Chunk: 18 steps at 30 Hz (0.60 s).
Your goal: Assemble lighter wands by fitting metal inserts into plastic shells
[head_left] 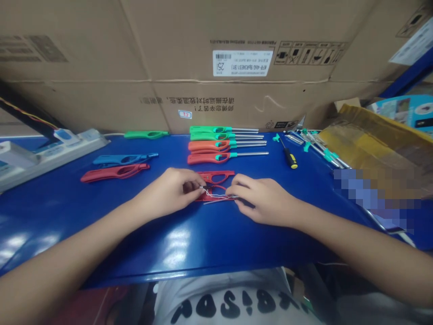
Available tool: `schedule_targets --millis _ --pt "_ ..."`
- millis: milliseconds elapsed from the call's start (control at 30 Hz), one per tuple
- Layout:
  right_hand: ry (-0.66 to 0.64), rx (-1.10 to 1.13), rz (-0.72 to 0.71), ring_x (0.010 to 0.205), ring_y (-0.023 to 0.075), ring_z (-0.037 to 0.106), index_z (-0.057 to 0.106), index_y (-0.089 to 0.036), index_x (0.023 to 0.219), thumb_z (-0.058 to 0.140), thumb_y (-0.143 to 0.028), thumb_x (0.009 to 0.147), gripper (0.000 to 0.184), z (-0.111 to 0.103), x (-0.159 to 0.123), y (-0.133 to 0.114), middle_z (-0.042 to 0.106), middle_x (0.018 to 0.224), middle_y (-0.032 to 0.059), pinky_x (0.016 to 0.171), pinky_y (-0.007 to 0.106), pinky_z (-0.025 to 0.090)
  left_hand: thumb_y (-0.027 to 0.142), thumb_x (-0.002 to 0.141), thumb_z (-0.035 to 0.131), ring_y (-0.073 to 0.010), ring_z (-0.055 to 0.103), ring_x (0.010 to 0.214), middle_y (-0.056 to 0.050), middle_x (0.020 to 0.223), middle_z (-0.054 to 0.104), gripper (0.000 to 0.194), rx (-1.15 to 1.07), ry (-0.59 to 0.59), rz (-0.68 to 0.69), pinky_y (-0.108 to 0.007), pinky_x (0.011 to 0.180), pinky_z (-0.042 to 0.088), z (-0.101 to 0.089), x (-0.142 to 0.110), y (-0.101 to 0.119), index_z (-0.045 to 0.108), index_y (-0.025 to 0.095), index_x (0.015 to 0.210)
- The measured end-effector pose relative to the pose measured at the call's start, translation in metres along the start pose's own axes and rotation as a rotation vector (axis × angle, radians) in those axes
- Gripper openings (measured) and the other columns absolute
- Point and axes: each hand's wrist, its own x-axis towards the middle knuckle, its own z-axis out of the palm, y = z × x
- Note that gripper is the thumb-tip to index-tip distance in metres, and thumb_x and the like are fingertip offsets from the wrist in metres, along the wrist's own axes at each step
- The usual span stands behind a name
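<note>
My left hand (184, 189) is closed in a pinch on a small black part (205, 187), from which thin white wires (216, 196) run to the right. The fingers of my right hand (253, 196) are bent together over the other end of those wires; what exactly sits between them is hidden. Beneath the wires, partly covered by both hands, is a red lighter shell half (203, 197). Another red shell half (216, 175) lies just behind it, with an oval trigger opening. A thin metal rod (218, 201) shows along the near side of the shell.
Assembled long-nosed lighters (209, 158), green and orange-red, lie stacked in a row behind my hands. Left are red (115, 173), blue (122, 160) and green shells (145, 134), plus a power strip (67, 153). Right are a screwdriver (290, 158), several metal tubes (324, 151) and a taped carton (368, 149).
</note>
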Motion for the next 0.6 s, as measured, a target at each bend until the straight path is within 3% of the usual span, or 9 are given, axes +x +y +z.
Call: schedule_targets --millis 167,333,600 --pt "-0.013 -0.009 -0.061 0.067 0.0122 0.052 0.065 -0.021 0.116 0.054 -0.016 0.092 0.027 0.0053 0.0010 -0.0039 0.064 0.115 0.0060 0.056 0.027 0.031 0.033 0.088 0.065 -0.0149 0.069 0.065 -0.002 0.077 0.075 0.018 -0.023 0.010 -0.007 -0.023 0.058 0.052 -0.0002 -0.0002 0.0008 0.075 0.018 0.094" --pt "0.002 0.027 -0.074 0.069 0.0106 0.054 0.066 -0.021 0.104 0.054 -0.023 0.098 0.014 0.0069 0.0016 -0.0049 0.064 0.113 0.0037 0.058 0.026 0.033 0.031 0.088 0.066 -0.0123 0.066 0.061 0.000 0.073 0.073 0.016 -0.036 -0.028 -0.023 -0.021 0.056 0.050 0.0019 -0.0002 0.0013 0.074 0.018 0.092" --pt "0.025 0.183 0.035 0.077 0.0112 0.059 0.060 -0.021 0.092 0.060 -0.025 0.094 0.005 0.0041 0.0042 0.0004 0.064 0.098 -0.0003 0.060 0.024 0.035 0.028 0.088 0.068 -0.0133 0.067 0.071 -0.002 0.085 0.075 0.013 -0.029 -0.002 0.019 -0.022 0.065 0.051 0.0055 -0.0003 0.0025 0.076 0.018 0.091"
